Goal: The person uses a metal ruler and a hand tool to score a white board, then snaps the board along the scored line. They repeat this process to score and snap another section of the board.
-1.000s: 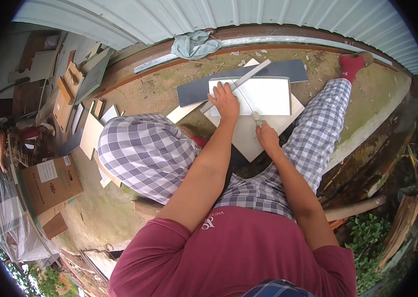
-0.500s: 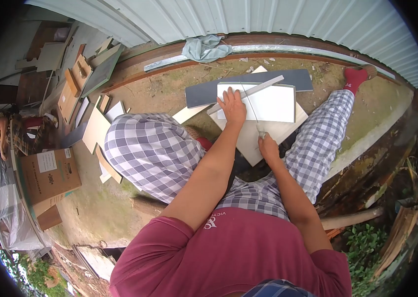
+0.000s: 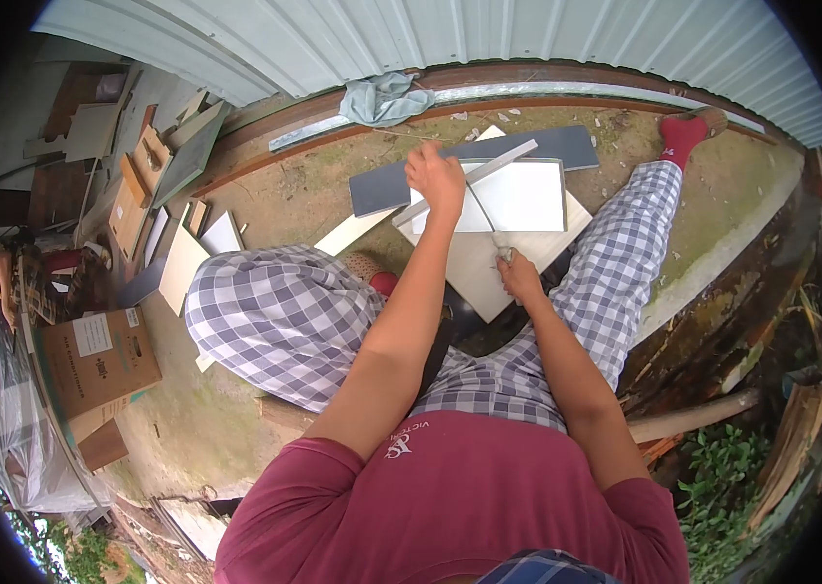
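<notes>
My right hand is closed round the pale handle of a thin-bladed tool, whose narrow blade reaches up across a white board. Its exact kind is too fine to make out. Diagonally over that board lies a straight metal bar. My left hand is raised by the board's upper left corner, with curled fingers; whether it holds anything is hidden. Under the white board are a dark grey plank and a pale wood-grain board, set between my legs.
Offcut boards lie left of my bent knee. Further left stand a cardboard box and another person. A grey cloth rests on the metal rail along the corrugated wall.
My left hand has lifted off the white board and metal bar, moving up and left, its spread fingers now curled. My right hand keeps the tool. The view has shifted slightly.
</notes>
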Tool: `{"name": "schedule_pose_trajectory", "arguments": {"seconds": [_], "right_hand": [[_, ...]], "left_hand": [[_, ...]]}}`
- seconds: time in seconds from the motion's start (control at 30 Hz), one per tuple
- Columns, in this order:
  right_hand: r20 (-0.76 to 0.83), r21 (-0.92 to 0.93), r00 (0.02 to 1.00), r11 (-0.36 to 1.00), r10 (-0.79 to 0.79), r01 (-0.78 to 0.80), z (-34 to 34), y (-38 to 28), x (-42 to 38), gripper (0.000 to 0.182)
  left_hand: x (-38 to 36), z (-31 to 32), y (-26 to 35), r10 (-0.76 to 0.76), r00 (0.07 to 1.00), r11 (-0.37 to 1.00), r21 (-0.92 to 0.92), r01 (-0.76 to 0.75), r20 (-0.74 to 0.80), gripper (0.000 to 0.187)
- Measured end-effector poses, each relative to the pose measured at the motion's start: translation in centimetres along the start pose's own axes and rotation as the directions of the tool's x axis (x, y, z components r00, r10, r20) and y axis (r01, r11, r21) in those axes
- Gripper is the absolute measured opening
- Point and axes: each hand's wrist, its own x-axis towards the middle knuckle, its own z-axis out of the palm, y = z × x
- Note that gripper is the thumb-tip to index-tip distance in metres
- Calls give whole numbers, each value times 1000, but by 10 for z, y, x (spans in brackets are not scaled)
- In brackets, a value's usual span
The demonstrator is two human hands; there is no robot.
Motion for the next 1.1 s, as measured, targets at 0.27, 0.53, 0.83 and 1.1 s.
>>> {"name": "schedule_pose_trajectory", "arguments": {"seconds": [0.27, 0.53, 0.83, 1.1], "right_hand": [[31, 2, 998, 999, 48, -48, 1, 1, 7, 30], [14, 22, 999, 999, 37, -38, -1, -5, -3, 27], [18, 43, 999, 998, 43, -44, 1, -16, -6, 27], [6, 79, 1000, 997, 4, -4, 2, -20, 2, 30]], "left_hand": [[-20, -200, 188, 850, 492, 212, -977, 7, 188, 24], [-111, -234, 215, 942, -140, -91, -634, 768, -305, 22], [-99, -240, 218, 906, 50, -252, -443, 860, -419, 25], [-78, -251, 200, 940, 76, -301, -704, 643, -333, 15]]}}
